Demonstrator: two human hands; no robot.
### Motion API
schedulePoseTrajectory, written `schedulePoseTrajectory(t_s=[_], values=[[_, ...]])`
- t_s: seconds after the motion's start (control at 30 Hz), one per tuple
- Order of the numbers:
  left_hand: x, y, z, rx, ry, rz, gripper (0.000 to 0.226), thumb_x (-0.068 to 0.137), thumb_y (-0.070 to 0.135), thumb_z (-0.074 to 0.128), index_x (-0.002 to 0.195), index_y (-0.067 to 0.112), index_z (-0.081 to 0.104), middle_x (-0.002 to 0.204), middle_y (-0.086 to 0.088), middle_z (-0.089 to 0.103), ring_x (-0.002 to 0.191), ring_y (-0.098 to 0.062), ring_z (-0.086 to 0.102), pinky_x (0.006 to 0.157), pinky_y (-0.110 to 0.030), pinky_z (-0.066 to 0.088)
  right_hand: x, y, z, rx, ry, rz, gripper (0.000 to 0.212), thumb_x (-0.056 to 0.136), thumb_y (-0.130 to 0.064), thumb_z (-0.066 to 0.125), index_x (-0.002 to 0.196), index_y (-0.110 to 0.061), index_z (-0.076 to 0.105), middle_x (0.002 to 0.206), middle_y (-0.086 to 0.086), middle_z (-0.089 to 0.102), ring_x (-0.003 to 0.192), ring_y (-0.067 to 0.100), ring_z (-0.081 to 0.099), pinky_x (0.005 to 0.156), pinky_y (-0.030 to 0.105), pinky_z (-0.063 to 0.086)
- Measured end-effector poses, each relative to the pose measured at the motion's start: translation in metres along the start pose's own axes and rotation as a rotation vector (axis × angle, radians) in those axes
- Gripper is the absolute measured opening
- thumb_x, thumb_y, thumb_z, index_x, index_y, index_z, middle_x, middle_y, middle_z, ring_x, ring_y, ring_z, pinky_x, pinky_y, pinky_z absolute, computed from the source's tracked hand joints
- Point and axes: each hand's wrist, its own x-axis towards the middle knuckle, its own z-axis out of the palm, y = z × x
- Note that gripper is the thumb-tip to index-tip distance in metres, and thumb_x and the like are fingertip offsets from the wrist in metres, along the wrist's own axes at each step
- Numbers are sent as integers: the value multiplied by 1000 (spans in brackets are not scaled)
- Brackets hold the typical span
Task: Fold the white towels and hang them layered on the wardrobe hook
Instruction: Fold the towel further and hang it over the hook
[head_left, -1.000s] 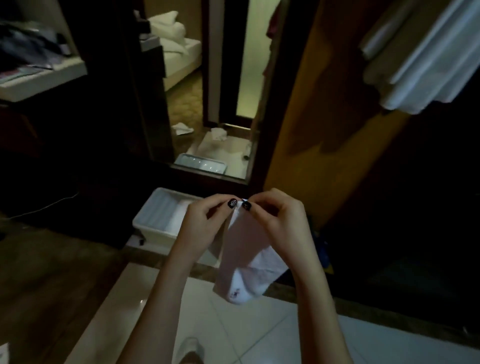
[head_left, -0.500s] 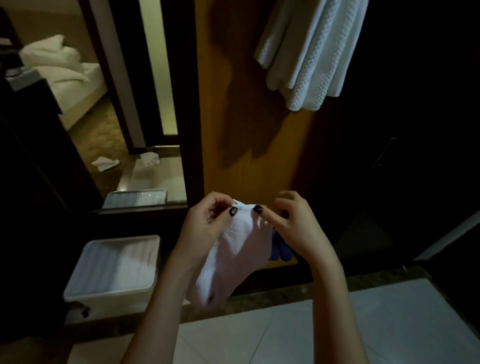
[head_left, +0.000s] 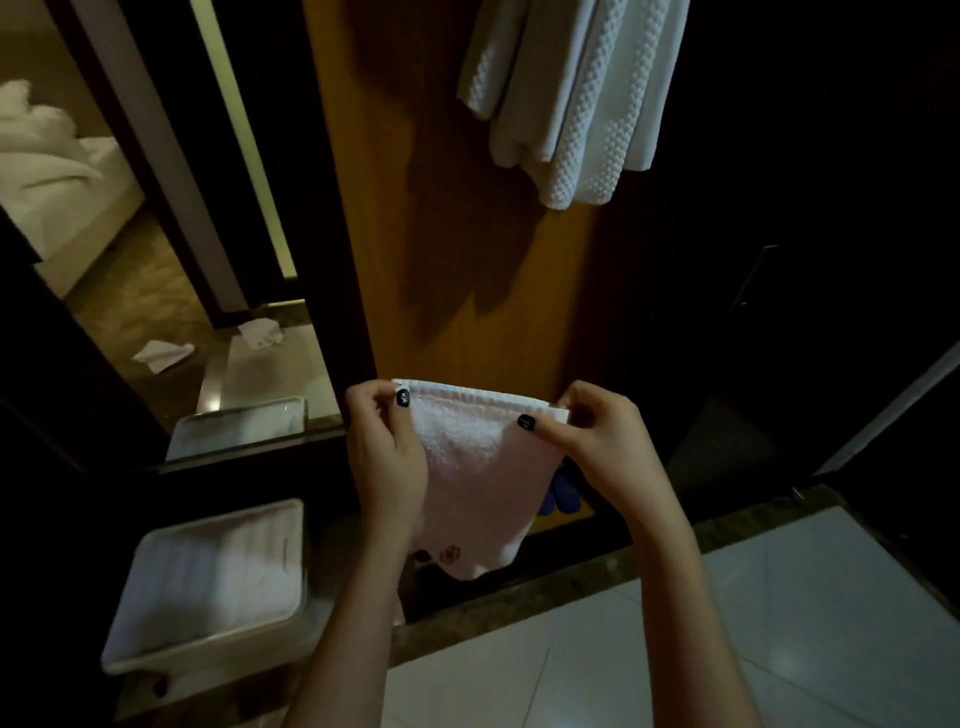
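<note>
A small white towel hangs in front of me, its hemmed top edge stretched level, with a small red mark near its lower end. My left hand pinches the towel's top left corner. My right hand pinches the top right corner. Above, several white towels hang layered against the wooden wardrobe panel; the hook itself is hidden above them.
A white plastic bin stands on the floor at lower left. A mirror on the left reflects a bed, floor cloths and the bin. Something blue shows behind the towel. A dark wardrobe interior fills the right; pale floor tiles lie below.
My hands have moved apart, spreading the towel's top edge from bunched to stretched flat. My view has swung right and up toward the hanging towels.
</note>
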Motion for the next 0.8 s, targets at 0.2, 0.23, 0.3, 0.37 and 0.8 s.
schedulePoseTrajectory(t_s=[0.2, 0.23, 0.3, 0.37, 0.8], values=[[19, 13, 44, -64, 44, 29, 9, 101, 7, 47, 102, 15, 44, 83, 10, 50, 65, 2, 50, 58, -11, 38, 34, 4, -22, 80, 54, -34, 25, 85, -33, 76, 84, -24, 53, 80, 2, 58, 75, 16, 59, 59, 41, 50], [22, 16, 52, -85, 43, 39, 8, 101, 6, 47, 102, 14, 45, 83, 9, 50, 65, 2, 50, 59, -10, 38, 42, 5, -30, 66, 34, 3, 23, 83, -34, 77, 91, -25, 58, 88, 0, 61, 82, 16, 62, 64, 40, 54], [29, 23, 67, -118, 32, 50, 7, 100, 6, 47, 102, 13, 45, 82, 7, 49, 65, 2, 49, 61, -10, 38, 57, 8, -47, 67, -24, 45, 18, 82, -33, 79, 90, -23, 66, 88, -4, 69, 82, 13, 68, 64, 34, 57], [34, 33, 82, -156, 26, 66, 8, 99, 8, 47, 100, 16, 46, 84, 8, 50, 70, 5, 51, 64, -9, 40, 68, 10, -63, 147, -85, 33, 16, 82, -29, 79, 77, -18, 69, 76, -3, 72, 71, 11, 71, 57, 25, 55], [33, 45, 154, -413, -294, -59, 30, 87, 14, 61, 89, 42, 71, 94, 19, 68, 89, 2, 63, 75, -13, 50, 105, 52, -150, 379, -243, 6, 28, 85, -12, 74, 59, -20, 67, 68, -2, 68, 69, 12, 68, 61, 20, 50]])
